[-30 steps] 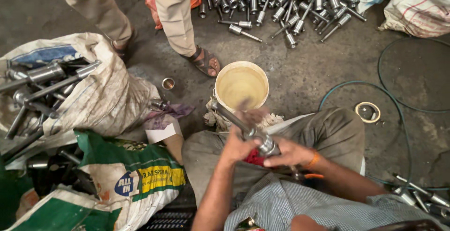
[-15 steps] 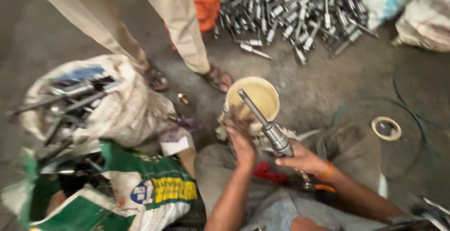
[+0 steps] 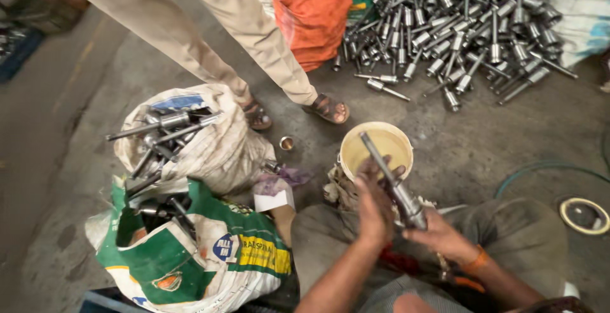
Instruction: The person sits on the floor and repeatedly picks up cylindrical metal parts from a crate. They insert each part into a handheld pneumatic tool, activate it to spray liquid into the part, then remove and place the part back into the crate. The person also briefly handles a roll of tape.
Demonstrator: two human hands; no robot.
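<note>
I hold a long steel shaft part (image 3: 389, 176) upright and tilted, its thin tip over a cream bucket (image 3: 348, 154). My right hand (image 3: 438, 233), with an orange band at the wrist, grips its thick lower end. My left hand (image 3: 375, 205) wraps the shaft's middle from the left. Both arms rise from the bottom of the view over my grey-trousered knee.
A white sack (image 3: 203, 144) and a green-and-white sack (image 3: 210, 256) at the left hold similar steel parts. A heap of shafts (image 3: 457, 33) lies at the top right beside an orange bag (image 3: 314, 11). Another person's legs (image 3: 210, 40) in sandals stand near the bucket. A tape roll (image 3: 583, 214) lies right.
The camera has tilted up and the view has shifted. The shaft stays in both hands, its tip still over the bucket; my left hand has slid up along it.
</note>
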